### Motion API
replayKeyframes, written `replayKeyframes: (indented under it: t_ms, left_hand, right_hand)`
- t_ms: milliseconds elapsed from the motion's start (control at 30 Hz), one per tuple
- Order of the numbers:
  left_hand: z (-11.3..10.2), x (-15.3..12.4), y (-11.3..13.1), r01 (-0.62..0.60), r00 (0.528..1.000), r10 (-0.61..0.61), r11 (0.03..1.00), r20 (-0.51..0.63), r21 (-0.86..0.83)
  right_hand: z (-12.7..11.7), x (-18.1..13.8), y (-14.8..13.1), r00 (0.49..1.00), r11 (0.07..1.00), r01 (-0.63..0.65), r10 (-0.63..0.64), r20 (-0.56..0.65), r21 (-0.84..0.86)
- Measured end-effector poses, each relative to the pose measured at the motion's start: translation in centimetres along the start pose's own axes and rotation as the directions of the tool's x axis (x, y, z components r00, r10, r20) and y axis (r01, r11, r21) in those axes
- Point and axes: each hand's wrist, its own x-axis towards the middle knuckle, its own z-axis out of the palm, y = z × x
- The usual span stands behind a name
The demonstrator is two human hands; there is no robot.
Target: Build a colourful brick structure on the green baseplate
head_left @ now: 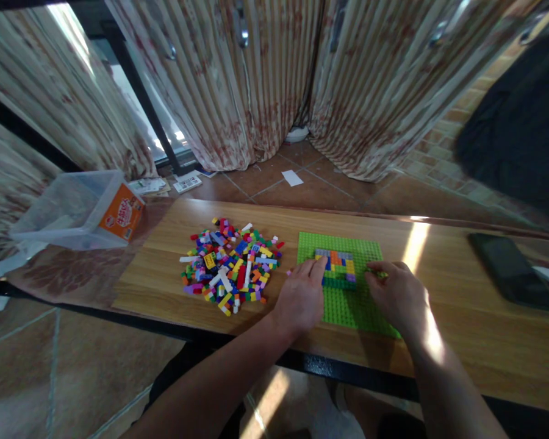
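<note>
The left hand [302,297] rests with fingers stretched, tips touching the brick build [339,268] on the green baseplate [348,314]; the right hand [396,296] curls at the build's other side, pinch unclear

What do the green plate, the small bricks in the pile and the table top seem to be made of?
Green plate: likely hard plastic, matt, with an even grid of studs.
Bricks in the pile: probably moulded plastic, in bright plain colours, slightly glossy.
Table top: wood or wood-look laminate; grain lines show and sunlight gives a soft sheen.
</note>
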Motion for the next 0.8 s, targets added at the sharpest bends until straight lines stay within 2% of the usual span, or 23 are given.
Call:
replayKeyframes:
  t_ms: [133, 233, 333, 400, 467, 567, 667, 800]
  left_hand:
    - [-0.3, 0.0, 0.0, 0.014, 0.998, -0.02, 0.995, -0.056, -0.1]
    - [-1.4, 0.2, -0.2, 0.01, 0.983, -0.044, 0.983, -0.177, -0.184]
    - [-3.3, 0.7, -1.2, -0.007, 0.939, -0.077, 0.97, -0.335, -0.243]
    - [-4.7, 1.3, -2.4, 0.003, 0.887, -0.138, 0.955, -0.44, -0.295]
    - [-6.2, 1.8, -3.9, 0.013, 0.819, -0.229, 0.924, -0.526, -0.382]
    - [-8.5, 2.4, -6.1, -0.023, 0.703, -0.392, 0.821, -0.593, -0.57]
    - [-10.8, 2.3, -7.7, -0.082, 0.602, -0.541, 0.69, -0.587, -0.719]
    - [-13.5, 1.1, -9.5, -0.102, 0.486, -0.686, 0.57, -0.541, -0.815]
  right_hand:
    - [-0.4, -0.1, -0.5, 1.0, 0.999, -0.014, 0.015, -0.021, 0.051]
    - [-0.7, -0.1, -1.5, 0.997, 0.982, -0.028, 0.04, -0.063, 0.188]
    - [-0.8, -0.7, -2.9, 0.993, 0.943, 0.039, 0.0, -0.117, 0.331]
    - [-0.4, -1.4, -4.2, 0.981, 0.918, 0.147, -0.089, -0.171, 0.369]
    - [0.4, -2.4, -5.8, 0.95, 0.882, 0.295, -0.229, -0.212, 0.368]
    - [1.8, -4.2, -8.2, 0.855, 0.782, 0.519, -0.468, -0.224, 0.345]
    - [3.1, -5.5, -10.3, 0.78, 0.701, 0.622, -0.596, -0.192, 0.349]
    - [4.2, -6.1, -12.0, 0.742, 0.658, 0.662, -0.645, -0.186, 0.358]
